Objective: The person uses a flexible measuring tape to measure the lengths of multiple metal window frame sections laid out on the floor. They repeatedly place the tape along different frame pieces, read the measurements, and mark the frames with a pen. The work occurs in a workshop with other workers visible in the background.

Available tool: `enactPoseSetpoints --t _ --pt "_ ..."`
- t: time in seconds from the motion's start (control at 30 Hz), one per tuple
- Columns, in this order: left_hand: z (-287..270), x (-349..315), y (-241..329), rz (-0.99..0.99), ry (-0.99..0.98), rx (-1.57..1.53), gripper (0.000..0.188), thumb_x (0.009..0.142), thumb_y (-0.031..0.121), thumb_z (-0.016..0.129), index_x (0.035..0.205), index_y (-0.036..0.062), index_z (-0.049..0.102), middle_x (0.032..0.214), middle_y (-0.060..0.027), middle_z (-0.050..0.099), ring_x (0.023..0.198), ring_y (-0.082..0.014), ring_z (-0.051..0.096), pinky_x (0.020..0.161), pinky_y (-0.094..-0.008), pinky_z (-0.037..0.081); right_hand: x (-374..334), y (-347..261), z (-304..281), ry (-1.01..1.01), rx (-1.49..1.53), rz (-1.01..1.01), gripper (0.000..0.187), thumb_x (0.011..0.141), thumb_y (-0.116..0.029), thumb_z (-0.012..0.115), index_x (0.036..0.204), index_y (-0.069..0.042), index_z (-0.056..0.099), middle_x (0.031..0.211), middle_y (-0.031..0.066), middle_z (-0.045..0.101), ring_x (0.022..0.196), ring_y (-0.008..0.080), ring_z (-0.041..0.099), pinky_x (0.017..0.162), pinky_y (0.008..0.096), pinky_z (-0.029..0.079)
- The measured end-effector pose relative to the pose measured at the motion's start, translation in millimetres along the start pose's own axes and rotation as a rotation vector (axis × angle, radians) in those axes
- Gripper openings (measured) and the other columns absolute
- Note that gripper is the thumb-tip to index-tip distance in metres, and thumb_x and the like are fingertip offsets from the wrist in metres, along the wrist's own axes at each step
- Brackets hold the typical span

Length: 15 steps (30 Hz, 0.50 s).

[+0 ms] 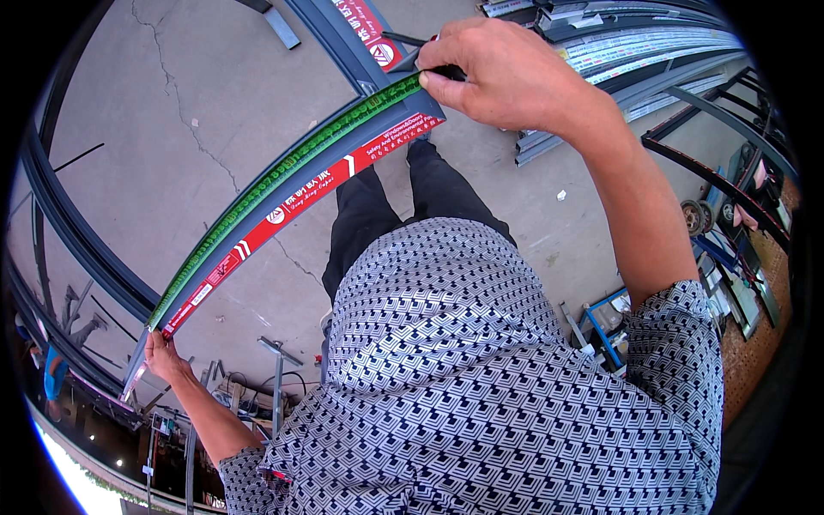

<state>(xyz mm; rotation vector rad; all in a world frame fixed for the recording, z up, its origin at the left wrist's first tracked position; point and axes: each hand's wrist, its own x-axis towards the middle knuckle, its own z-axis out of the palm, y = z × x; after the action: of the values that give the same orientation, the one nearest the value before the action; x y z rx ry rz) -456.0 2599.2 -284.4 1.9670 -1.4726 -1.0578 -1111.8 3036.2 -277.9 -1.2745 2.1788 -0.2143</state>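
A green tape measure blade (287, 165) lies stretched along a grey metal profile (343, 153) with red printed film on its side. My right hand (502, 73) is closed in a pinch at the blade's upper right end. A dark, slim piece shows between its fingers and cannot be made out fully. At the lower left, my left hand (165, 359) is closed at the blade's other end, beside the profile's edge. Its fingertips are small and partly hidden.
Another film-covered profile (330, 39) meets this one near the top. Stacked profiles (635, 43) lie at upper right, with a black metal frame (721, 180) below them. Long dark profiles (81, 232) run along the left. A metal stand (279, 378) and cables are at lower left. The concrete floor (215, 69) is cracked.
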Motion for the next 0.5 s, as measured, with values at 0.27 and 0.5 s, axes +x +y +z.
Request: enactPoseSetpoints --t 0.27,0.5 --pt "-6.1 6.4 -3.6 -0.005 0.007 -0.004 0.02 0.101 0.01 0.073 0.117 -0.002 0.068 0.103 -0.0109 0.073 0.092 -0.019 0.07 0.088 -0.0344 0.062 -0.1 -1.1 -2.7 -0.014 0.003 0.011 0.027 0.099 -0.026 0.07 0.112 -0.004 0.078 0.105 0.0141 0.074 0.093 0.028 0.072 0.082 0.0418 0.058" --pt "-5.2 5.4 -3.0 -0.004 0.015 -0.01 0.019 0.101 0.009 0.073 0.117 -0.0016 0.068 0.104 -0.0109 0.073 0.091 -0.0188 0.07 0.088 -0.0345 0.062 0.3 1.1 0.2 0.005 -0.001 -0.007 0.027 0.099 -0.027 0.069 0.112 -0.005 0.078 0.105 0.0148 0.074 0.093 0.0285 0.072 0.082 0.0421 0.057"
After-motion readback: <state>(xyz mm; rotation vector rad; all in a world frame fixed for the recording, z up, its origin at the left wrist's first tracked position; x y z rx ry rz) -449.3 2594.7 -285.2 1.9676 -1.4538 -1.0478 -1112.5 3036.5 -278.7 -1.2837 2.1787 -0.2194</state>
